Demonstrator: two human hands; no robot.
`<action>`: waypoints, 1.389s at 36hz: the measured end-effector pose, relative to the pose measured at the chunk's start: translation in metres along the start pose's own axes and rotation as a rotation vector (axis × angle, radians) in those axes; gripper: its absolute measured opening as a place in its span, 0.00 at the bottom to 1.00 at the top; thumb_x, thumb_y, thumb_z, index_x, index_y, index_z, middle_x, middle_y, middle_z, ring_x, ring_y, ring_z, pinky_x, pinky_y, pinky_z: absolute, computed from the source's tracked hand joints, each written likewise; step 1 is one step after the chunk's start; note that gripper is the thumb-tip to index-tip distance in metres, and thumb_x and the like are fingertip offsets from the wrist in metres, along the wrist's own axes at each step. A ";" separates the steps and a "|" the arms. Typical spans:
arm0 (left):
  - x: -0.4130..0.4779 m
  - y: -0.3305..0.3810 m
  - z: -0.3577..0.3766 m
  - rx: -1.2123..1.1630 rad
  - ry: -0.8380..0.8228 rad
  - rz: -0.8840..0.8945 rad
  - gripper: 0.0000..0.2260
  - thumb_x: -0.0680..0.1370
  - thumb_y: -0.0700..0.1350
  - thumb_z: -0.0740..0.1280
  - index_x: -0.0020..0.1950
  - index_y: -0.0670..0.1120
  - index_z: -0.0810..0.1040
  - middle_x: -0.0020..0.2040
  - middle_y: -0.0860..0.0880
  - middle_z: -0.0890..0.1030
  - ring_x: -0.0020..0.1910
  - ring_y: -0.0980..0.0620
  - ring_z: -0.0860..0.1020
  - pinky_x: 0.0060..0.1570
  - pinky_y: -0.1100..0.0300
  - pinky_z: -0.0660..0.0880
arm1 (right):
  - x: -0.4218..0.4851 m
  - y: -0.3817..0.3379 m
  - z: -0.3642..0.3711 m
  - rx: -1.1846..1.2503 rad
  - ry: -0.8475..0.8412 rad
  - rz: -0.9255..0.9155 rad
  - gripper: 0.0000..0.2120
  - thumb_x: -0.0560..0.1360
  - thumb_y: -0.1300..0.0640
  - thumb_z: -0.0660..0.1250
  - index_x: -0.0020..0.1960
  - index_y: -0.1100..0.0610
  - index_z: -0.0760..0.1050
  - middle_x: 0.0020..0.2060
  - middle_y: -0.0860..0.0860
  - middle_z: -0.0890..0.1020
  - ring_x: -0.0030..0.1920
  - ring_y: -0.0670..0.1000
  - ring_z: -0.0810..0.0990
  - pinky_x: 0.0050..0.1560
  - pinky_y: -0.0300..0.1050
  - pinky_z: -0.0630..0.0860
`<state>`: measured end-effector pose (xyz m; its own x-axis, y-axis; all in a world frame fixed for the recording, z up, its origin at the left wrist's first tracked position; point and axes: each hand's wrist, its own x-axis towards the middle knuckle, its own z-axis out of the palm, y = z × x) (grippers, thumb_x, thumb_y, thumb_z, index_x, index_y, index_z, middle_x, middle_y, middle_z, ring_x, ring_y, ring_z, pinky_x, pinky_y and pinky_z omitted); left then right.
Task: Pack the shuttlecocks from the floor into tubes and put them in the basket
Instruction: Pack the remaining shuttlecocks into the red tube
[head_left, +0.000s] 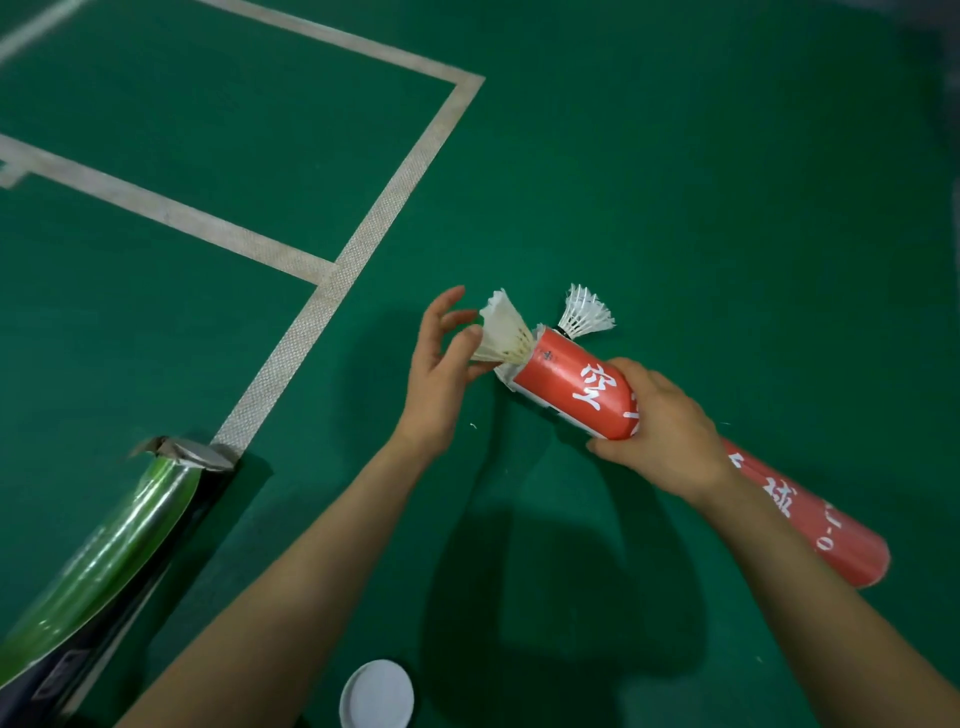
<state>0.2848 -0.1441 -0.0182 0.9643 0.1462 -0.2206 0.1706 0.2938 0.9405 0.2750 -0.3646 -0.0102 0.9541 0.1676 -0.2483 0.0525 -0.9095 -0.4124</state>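
Note:
My right hand (660, 431) grips a long red tube (576, 384) with white lettering around its middle, held slanted above the green floor. A white shuttlecock (504, 330) sticks feathers-out from the tube's open upper-left end. My left hand (441, 374) touches its feather skirt with thumb and fingertips, the other fingers spread. A second white shuttlecock (587, 312) stands on the floor just behind the tube's mouth. No basket is in view.
A green and black tube (104, 561) with a torn open end lies at the lower left. A white round cap (376, 693) rests on the floor at the bottom edge. White court lines (384, 208) cross the green floor to the upper left.

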 end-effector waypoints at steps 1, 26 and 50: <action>-0.002 -0.001 0.001 0.036 -0.043 -0.003 0.21 0.75 0.43 0.61 0.67 0.56 0.68 0.63 0.47 0.72 0.54 0.54 0.77 0.54 0.54 0.76 | 0.000 -0.002 -0.001 0.005 0.008 -0.006 0.38 0.63 0.49 0.76 0.69 0.48 0.63 0.55 0.50 0.75 0.53 0.54 0.75 0.53 0.47 0.70; -0.026 0.008 0.036 0.404 -0.287 0.018 0.25 0.79 0.62 0.47 0.74 0.56 0.64 0.73 0.57 0.65 0.72 0.62 0.62 0.74 0.58 0.56 | -0.012 -0.008 -0.010 0.053 0.069 -0.050 0.39 0.62 0.49 0.77 0.69 0.48 0.64 0.56 0.51 0.75 0.53 0.54 0.75 0.55 0.49 0.72; 0.068 -0.052 -0.015 1.578 -0.606 0.288 0.31 0.74 0.40 0.65 0.76 0.44 0.58 0.78 0.46 0.56 0.77 0.47 0.49 0.75 0.50 0.44 | 0.013 0.016 -0.005 0.039 0.007 0.067 0.36 0.63 0.49 0.77 0.66 0.49 0.65 0.55 0.50 0.76 0.51 0.53 0.75 0.50 0.45 0.71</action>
<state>0.3381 -0.1355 -0.0863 0.8672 -0.4368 -0.2392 -0.3483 -0.8753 0.3356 0.2901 -0.3793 -0.0156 0.9570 0.1040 -0.2706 -0.0232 -0.9029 -0.4292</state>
